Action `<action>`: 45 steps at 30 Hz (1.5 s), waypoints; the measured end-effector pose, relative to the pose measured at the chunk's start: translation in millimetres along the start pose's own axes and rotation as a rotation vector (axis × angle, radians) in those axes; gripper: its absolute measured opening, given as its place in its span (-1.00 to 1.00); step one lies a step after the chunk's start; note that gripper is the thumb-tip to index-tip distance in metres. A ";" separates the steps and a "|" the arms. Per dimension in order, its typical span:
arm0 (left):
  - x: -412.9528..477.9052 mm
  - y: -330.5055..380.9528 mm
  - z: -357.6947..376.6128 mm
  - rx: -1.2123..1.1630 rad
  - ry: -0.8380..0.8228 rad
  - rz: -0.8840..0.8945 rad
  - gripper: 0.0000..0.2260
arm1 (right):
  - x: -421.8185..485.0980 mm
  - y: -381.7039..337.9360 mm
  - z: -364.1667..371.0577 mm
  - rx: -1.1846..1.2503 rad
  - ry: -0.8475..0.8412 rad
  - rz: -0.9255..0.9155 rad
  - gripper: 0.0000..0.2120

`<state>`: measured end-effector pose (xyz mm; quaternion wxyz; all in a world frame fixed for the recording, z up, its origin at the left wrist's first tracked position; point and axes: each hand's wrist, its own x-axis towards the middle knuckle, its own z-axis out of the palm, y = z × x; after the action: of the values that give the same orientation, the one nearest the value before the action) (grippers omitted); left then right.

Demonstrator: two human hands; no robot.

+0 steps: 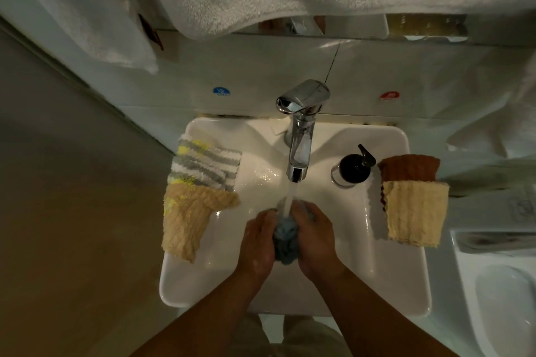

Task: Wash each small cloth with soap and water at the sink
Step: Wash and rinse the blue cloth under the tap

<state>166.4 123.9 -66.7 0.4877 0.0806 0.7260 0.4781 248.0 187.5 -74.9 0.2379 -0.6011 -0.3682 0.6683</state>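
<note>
wringing the blue cloth point(285, 243) directly under the tap point(300, 130), the left hand point(258, 240) and right hand point(314, 236) have their fingers clenched round it in the stream. a hard squeeze could spray the striped cloth point(203, 164) and tan cloth point(188, 220) left of the tap, or the brown cloth point(409, 166) and yellow cloth point(414, 211) right of it. the soap bottle point(352, 168), just right of the tap, crowds any reach that way.
</note>
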 end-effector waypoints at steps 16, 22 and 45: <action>21.0 -6.7 -1.2 0.330 0.073 0.123 -0.76 | 6.3 6.6 -0.9 -0.484 -0.101 -0.300 -0.89; 4.9 -3.0 4.5 -0.040 -0.065 0.047 -0.76 | 0.4 -3.1 6.4 -0.483 -0.016 -0.238 -0.76; -1.3 0.4 9.8 -0.143 -0.076 0.070 -0.67 | 1.0 -6.1 5.6 -0.087 -0.039 -0.091 -0.81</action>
<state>174.6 129.4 -66.2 0.5026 0.0890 0.6678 0.5419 241.6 190.9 -70.7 0.2345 -0.5802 -0.4285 0.6518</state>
